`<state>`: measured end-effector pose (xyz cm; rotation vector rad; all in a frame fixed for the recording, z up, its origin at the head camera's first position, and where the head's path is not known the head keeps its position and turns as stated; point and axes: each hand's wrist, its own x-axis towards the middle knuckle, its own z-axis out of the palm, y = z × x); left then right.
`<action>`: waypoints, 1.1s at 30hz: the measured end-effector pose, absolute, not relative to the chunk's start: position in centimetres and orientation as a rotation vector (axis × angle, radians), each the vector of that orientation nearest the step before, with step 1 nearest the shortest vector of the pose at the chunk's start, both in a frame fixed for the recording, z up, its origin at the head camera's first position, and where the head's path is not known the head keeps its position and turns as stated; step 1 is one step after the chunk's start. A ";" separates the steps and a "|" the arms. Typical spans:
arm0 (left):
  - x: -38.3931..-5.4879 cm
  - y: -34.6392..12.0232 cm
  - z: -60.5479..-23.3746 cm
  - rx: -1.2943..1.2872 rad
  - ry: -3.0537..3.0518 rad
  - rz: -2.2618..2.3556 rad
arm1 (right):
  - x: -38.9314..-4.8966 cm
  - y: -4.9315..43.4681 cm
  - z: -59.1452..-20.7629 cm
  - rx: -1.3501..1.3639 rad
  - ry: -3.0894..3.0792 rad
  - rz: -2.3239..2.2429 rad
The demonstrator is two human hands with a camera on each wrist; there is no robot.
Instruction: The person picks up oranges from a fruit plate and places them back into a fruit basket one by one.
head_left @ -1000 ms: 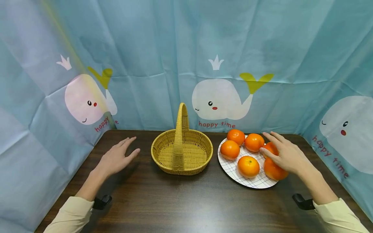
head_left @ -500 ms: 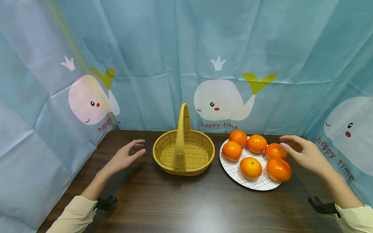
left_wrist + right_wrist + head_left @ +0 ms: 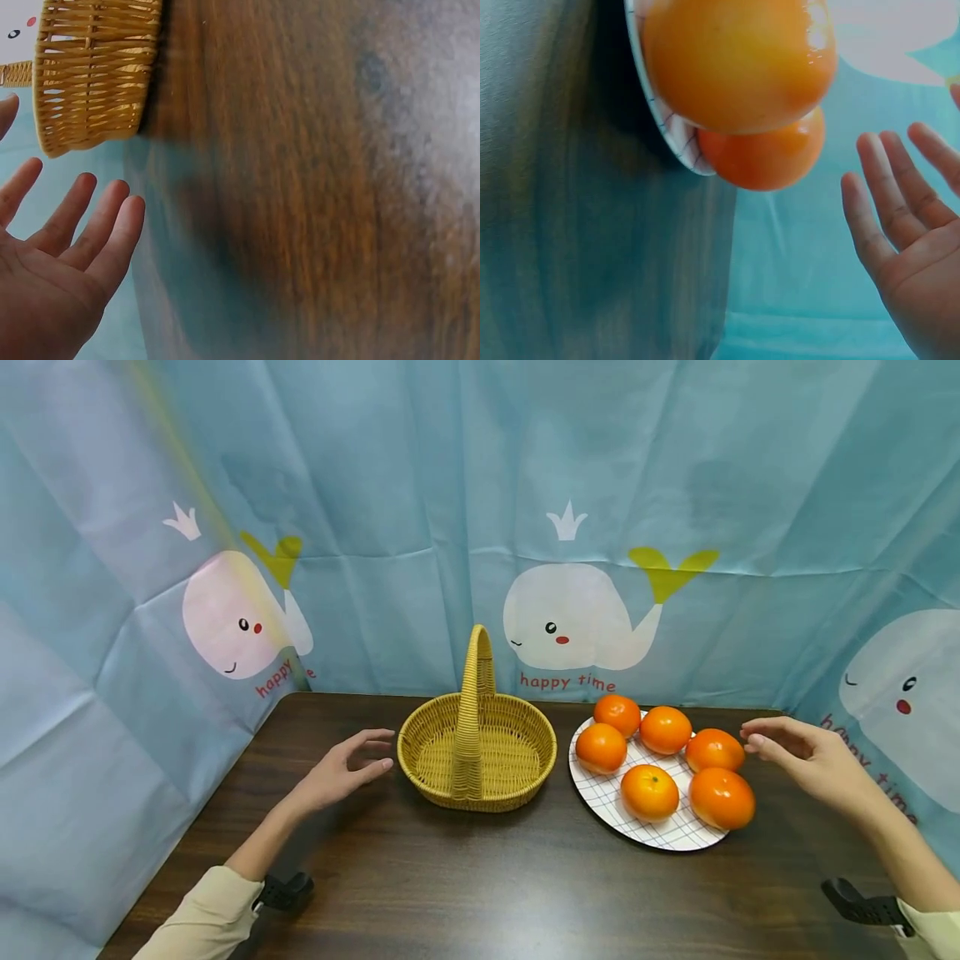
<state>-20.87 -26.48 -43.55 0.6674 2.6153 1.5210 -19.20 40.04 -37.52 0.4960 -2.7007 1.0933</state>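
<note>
A yellow wicker basket (image 3: pixel 427 777) with a tall arched handle stands near the middle of the dark table; no fruit lies in it. Just left of its rim hovers my left hand (image 3: pixel 345 774), fingers loosely bent and holding nothing. The left wrist view shows that hand's spread fingers below the basket wall (image 3: pixel 94 82), a gap between them. On the right, a white checked plate (image 3: pixel 600 802) carries several tangerines (image 3: pixel 649 793). Beyond its right edge my right hand (image 3: pixel 817 766) is raised, holding nothing. Its relaxed fingers are apart from the nearest tangerine (image 3: pixel 765 157) in the right wrist view.
The brown wooden table (image 3: pixel 480 885) stretches in front of basket and plate. A light blue curtain (image 3: pixel 390 610) printed with whales hangs behind the table and along both sides. Dark straps (image 3: pixel 285 891) with camera mounts sit on both wrists.
My left hand has moved right, closer to the basket. My right hand has drawn back to the right from over the tangerines, uncovering the plate's right side. The head view has shifted slightly.
</note>
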 end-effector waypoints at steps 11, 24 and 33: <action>-21.2 -25.5 -43.8 0.666 2.551 1.550 | -17.6 40.6 -39.2 0.646 -2.666 1.271; -21.1 -25.1 -43.5 0.581 2.551 1.530 | -15.8 39.8 -40.9 0.602 -2.697 1.142; -21.0 -24.8 -43.4 0.594 2.530 1.564 | -15.3 39.2 -42.1 0.533 -2.726 1.115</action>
